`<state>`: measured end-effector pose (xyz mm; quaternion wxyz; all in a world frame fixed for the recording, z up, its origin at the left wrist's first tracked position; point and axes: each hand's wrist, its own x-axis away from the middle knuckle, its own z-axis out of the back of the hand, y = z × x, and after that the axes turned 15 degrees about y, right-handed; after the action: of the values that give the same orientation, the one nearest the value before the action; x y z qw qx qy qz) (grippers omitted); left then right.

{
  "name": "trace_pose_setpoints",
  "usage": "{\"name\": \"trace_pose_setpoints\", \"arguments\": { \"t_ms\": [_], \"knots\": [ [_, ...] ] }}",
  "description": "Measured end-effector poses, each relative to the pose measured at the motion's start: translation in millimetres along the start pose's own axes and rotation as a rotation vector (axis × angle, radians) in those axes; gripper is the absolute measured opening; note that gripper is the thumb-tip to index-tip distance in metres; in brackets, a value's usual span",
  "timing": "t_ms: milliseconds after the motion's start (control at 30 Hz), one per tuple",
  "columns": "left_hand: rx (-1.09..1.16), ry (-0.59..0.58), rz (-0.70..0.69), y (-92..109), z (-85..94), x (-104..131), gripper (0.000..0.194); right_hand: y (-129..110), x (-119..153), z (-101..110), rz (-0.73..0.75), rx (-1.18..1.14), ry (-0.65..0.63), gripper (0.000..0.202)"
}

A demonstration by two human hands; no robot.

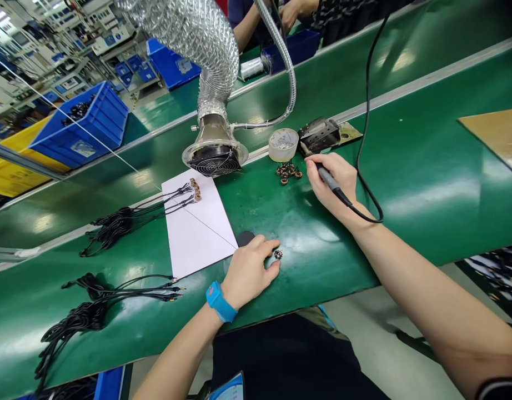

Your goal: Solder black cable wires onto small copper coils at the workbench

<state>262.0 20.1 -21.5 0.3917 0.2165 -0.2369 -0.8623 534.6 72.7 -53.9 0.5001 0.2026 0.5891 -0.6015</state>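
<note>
My right hand (333, 180) is wrapped round a soldering iron (329, 179), its tip by the black perforated iron stand (320, 135). My left hand (251, 270), with a blue wristband, rests on the green bench; thumb and forefinger are apart beside a small copper-wound ring (278, 254), and whether they touch it is unclear. Several similar rings (285, 173) lie in a pile below a round clear container (283, 145). Black cables (114, 225) end in copper-coloured parts on a white sheet (200, 239). Another cable bundle (87, 311) with bare ends lies nearer me.
A fume duct with a fan (216, 158) hangs above the sheet's back edge. The iron's black cord (368, 83) loops beside my right wrist. Blue bins (83, 130) stand back left. Across the bench are a person's hands (291, 14). Brown board (497, 136) lies right.
</note>
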Motion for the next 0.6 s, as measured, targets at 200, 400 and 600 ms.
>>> {"name": "trace_pose_setpoints", "arguments": {
  "t_ms": [200, 400, 600],
  "knots": [
    [0.004, 0.016, 0.006, -2.1, -7.9, 0.2, 0.008, 0.5, 0.1, 0.3, -0.006, -0.010, 0.013, 0.018],
    [-0.092, 0.055, -0.034, -2.0, -10.6, 8.2, 0.011, 0.7, 1.7, -0.8, -0.013, 0.000, 0.006, 0.019],
    [-0.101, 0.131, -0.054, -5.0, -4.2, 10.1, 0.010, 3.7, 4.0, -1.5, -0.029, -0.017, 0.012, 0.019]
  ]
}}
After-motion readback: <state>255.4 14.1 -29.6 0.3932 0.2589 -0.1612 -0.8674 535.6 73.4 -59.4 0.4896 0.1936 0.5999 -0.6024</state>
